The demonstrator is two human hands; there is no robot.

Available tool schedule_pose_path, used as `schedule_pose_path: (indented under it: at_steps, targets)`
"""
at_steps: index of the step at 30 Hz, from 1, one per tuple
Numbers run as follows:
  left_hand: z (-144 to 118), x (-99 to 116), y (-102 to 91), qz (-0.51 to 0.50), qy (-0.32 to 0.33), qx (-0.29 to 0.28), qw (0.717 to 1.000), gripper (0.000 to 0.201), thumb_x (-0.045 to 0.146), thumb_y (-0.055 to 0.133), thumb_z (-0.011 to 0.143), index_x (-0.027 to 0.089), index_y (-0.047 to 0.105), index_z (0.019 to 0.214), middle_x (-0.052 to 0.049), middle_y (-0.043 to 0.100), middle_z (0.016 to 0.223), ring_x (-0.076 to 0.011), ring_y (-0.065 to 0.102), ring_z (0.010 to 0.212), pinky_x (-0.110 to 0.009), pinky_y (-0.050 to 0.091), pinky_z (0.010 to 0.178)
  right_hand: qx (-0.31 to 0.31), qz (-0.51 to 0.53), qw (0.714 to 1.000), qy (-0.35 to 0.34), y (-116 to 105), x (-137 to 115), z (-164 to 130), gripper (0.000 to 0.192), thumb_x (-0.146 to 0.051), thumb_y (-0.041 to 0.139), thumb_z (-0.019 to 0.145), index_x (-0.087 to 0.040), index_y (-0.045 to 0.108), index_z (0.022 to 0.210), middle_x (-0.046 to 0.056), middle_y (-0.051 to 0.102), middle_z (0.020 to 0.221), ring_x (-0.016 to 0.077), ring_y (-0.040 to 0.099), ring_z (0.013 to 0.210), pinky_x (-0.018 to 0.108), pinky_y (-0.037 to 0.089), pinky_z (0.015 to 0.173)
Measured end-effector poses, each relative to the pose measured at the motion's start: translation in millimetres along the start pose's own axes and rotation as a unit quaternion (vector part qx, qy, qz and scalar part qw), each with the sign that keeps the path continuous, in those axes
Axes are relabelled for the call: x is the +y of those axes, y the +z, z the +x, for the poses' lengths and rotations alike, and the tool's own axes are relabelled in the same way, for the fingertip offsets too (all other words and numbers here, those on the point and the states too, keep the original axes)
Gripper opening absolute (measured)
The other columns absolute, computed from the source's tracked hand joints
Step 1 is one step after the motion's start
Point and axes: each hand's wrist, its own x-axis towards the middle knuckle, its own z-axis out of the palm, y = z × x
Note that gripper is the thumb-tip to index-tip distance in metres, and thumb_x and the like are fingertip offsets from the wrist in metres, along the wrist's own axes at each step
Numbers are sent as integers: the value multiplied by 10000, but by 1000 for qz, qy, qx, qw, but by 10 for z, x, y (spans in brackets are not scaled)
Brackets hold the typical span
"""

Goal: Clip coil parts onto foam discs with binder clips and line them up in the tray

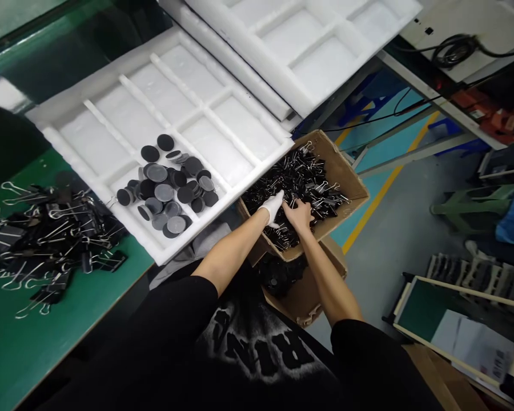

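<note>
My left hand (pixel 274 209), in a white glove, was down among black binder clips (pixel 314 168) in a cardboard box (pixel 349 185), its thumb parted from its fingers. My right hand (pixel 298 216), bare, was just beside it, fingers bent down into the same clips. I could not tell whether either set of fingers gripped a clip. My 2 forearms crossed the near rim and hid part of the contents. A white foam tray (pixel 248 125) overhung the box's left side, covering that edge. Dark round discs (pixel 164 193) lay heaped in the tray's near part. A clip pile (pixel 68 231) lay on the green table (pixel 89 297) to the left. A 2nd box (pixel 302 302) stood below, its dark contents too shaded to identify.
</note>
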Motion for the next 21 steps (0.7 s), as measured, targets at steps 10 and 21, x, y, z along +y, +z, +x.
schedule_pose_path:
  at_steps: [10, 21]
  targets:
    - [-506, 146, 133, -162, 203, -25, 965, 355, 521, 549, 1006, 239, 646, 1199, -63, 659, 1422, -227, 602, 1346, -360, 505, 1165, 185, 55, 973, -126, -294, -552, -435, 549, -418, 526, 990, -134, 554, 1458, 206, 426, 1413, 303, 515, 1367, 400, 435, 1162]
    - [-1931, 630, 226, -207, 387, -65, 896, 99, 208, 664, 966, 207, 645, 869, -55, 754, 1060, -205, 710, 1173, -336, 565, 1131, 423, 142, 822, -355, -1187, -946, -1247, 546, -390, 551, 1013, -319, 496, 1552, 219, 445, 1324, 469, 483, 1344, 678, 447, 1145]
